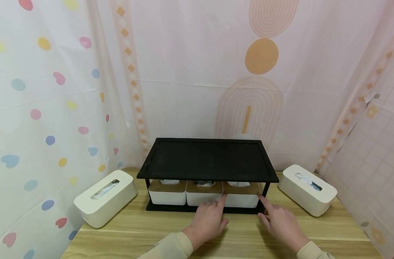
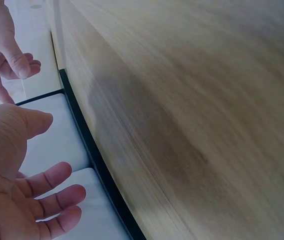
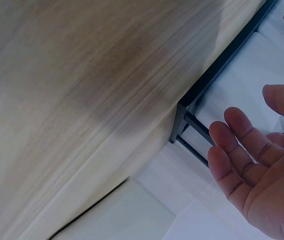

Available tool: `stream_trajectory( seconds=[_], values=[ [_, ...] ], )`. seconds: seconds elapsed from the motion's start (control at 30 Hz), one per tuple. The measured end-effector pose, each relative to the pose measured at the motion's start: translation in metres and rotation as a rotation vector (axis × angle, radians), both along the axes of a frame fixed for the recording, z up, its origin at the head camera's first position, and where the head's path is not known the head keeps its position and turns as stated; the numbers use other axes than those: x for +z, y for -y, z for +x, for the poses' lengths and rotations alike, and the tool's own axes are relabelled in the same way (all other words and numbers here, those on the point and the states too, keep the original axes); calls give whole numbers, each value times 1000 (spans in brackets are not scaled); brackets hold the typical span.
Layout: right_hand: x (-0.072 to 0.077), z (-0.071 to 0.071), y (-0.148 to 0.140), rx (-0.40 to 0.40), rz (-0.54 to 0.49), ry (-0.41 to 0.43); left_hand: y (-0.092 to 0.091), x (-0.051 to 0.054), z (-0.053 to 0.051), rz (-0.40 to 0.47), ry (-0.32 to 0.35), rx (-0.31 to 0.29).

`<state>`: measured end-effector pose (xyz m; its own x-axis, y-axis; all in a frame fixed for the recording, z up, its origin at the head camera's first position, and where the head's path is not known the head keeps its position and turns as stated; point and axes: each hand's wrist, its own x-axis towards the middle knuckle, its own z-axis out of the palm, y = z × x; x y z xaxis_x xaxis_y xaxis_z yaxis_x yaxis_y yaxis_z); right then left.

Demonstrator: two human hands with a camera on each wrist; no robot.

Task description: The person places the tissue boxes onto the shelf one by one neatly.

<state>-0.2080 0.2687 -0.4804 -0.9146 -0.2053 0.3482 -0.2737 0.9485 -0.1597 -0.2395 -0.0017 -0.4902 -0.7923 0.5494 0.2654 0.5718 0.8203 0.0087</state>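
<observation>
Three white boxes with wood-tone lids stand side by side on the lower shelf of a black rack point(image 1: 210, 158): a left box point(image 1: 167, 197), a middle box point(image 1: 200, 198) and a right box point(image 1: 240, 200). My left hand point(image 1: 209, 220) has its index finger extended to the front of the right box near its left edge. At that box's right edge is the extended index finger of my right hand point(image 1: 281, 223). The other fingers of both hands bend loosely, holding nothing. Whether the fingertips press on the box, I cannot tell.
A cream tissue box point(image 1: 101, 207) stands left of the rack on the wooden table point(image 1: 242, 244), angled inward. Another cream tissue box point(image 1: 310, 198) stands to the right. Patterned curtains point(image 1: 190, 72) hang behind and at both sides.
</observation>
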Motion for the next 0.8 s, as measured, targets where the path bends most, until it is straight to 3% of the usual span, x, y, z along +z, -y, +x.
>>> stream_trajectory(
  seconds=[0.27,0.47,0.7,0.8],
  values=[
    [-1,-1,0,0,4,29,1,1,0,-3,20,-1],
    [-3,0,3,9,14,-17,3,1,1,-1,18,4],
    [-3,5,17,62,1,56,10,-2,6,3,48,-3],
    [-5,6,23,93,-3,47,18,-5,9,1,55,-9]
  ],
)
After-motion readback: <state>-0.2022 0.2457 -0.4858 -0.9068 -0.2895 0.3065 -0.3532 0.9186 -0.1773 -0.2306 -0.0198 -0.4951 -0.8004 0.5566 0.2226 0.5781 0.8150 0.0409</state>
